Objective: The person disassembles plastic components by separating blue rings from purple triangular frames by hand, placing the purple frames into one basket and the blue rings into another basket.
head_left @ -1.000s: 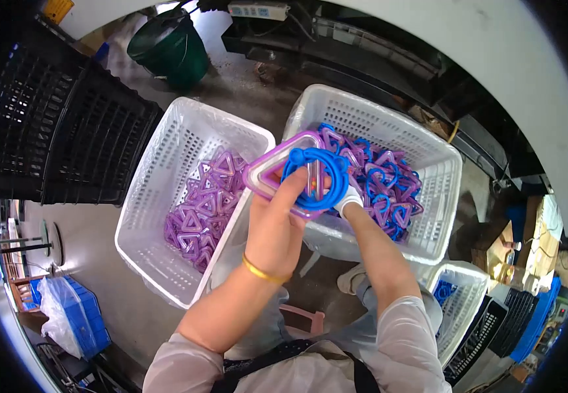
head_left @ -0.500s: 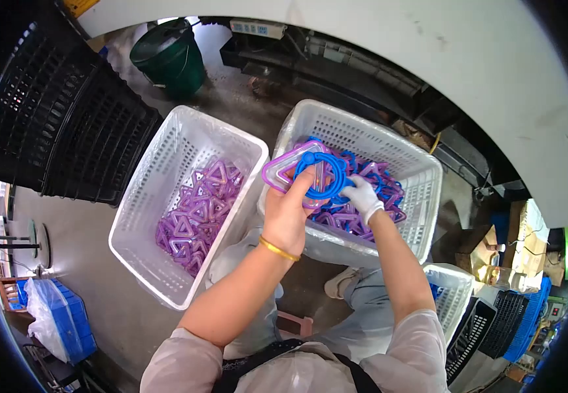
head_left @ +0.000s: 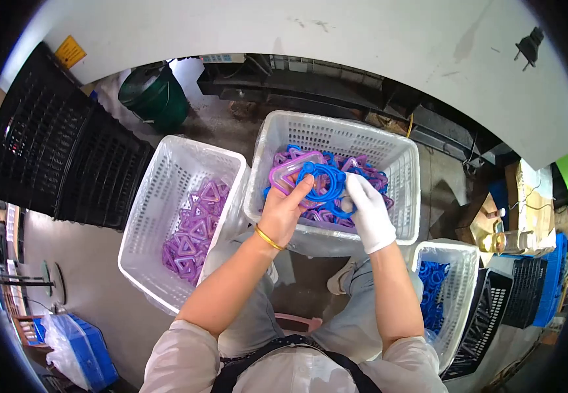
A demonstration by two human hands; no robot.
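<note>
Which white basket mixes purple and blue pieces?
The middle white basket, by your gloved right hand; the left basket shows only purple, the right basket only blue.

- White-gloved right hand (head_left: 372,221), lifted from the heaped purple plastic triangles (head_left: 377,179), now comes up beside the blue plastic rings (head_left: 338,187) in the bare left hand (head_left: 281,213).
- Black two-pin plug (head_left: 530,47) enters view, far right.
- Small white perforated basket (head_left: 458,254) shows more fully, near right.
</note>
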